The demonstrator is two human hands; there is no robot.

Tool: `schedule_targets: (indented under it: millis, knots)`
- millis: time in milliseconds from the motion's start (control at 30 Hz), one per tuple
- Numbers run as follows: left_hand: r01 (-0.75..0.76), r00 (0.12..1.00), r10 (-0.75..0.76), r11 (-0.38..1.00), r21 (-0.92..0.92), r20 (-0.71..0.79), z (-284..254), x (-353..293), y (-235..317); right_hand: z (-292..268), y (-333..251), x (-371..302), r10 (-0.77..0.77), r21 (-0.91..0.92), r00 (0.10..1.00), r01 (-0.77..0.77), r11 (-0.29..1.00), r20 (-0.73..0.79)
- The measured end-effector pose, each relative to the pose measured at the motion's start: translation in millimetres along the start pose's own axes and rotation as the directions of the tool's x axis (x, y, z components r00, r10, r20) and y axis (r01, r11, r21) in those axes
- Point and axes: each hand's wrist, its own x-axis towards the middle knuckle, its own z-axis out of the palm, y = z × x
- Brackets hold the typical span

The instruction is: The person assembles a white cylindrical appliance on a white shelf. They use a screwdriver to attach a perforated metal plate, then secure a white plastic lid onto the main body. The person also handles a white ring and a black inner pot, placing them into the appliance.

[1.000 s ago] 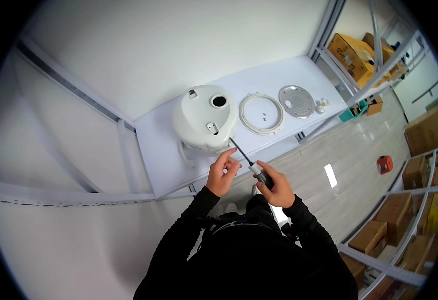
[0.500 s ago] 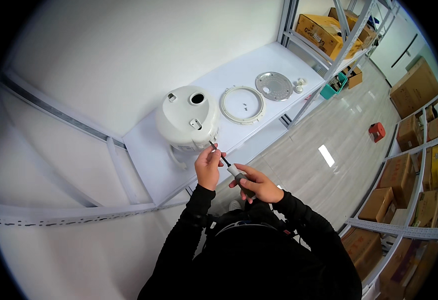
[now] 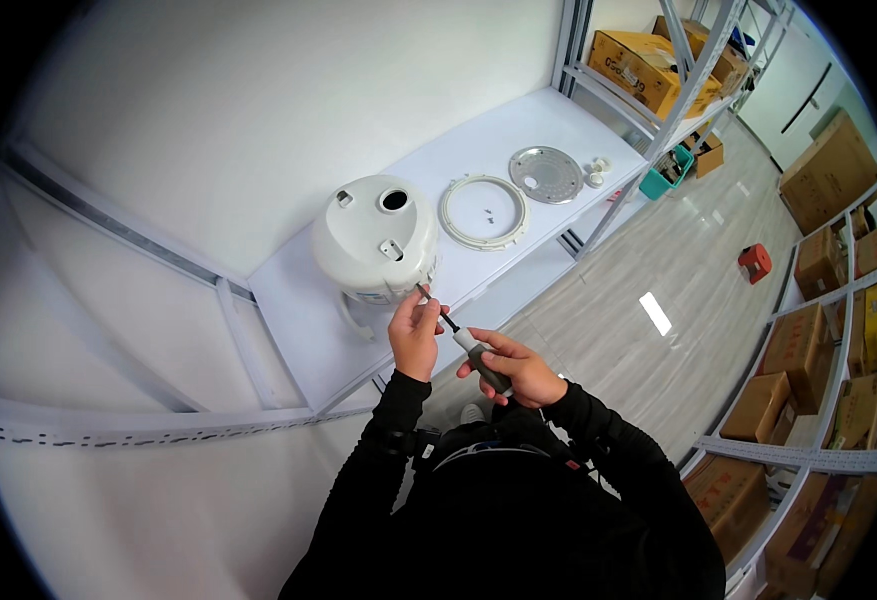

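In front of my body, a screwdriver (image 3: 487, 369) with a grey and white handle slants up and left. My right hand (image 3: 528, 375) is wrapped round its handle. My left hand (image 3: 413, 342) has its fingers pinched at the shaft, near the tip. Just beyond the left fingers, a rounded white appliance housing (image 3: 363, 232) with a round dark hole on top stands on the white table. The screwdriver's tip points at its near lower side; whether it touches is too small to tell. A curved white handle-like part (image 3: 358, 318) sticks out below the housing.
To the right of the housing lie a white ring (image 3: 447, 215), small screws (image 3: 489, 217) inside it, a perforated metal disc (image 3: 561, 178) and small white round parts (image 3: 595, 179). Shelves with cartons (image 3: 648, 72) rise beyond the table. A red object (image 3: 754, 263) sits on the floor at right.
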Motion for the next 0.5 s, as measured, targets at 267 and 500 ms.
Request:
schedule_targets:
  millis: [267, 500]
  knots:
    - [0.001, 1.0, -0.001, 1.0, -0.009, 0.011, -1.2, -0.6, 0.9, -4.7, 2.0, 1.4, 0.006, 0.019, 1.0, -0.007, 1.0, 0.021]
    - [0.012, 1.0, -0.012, 1.0, -0.011, 0.015, -1.3, -0.2, -0.1, -5.0, 1.9, 1.4, 0.005, 0.014, 1.0, -0.006, 1.0, 0.027]
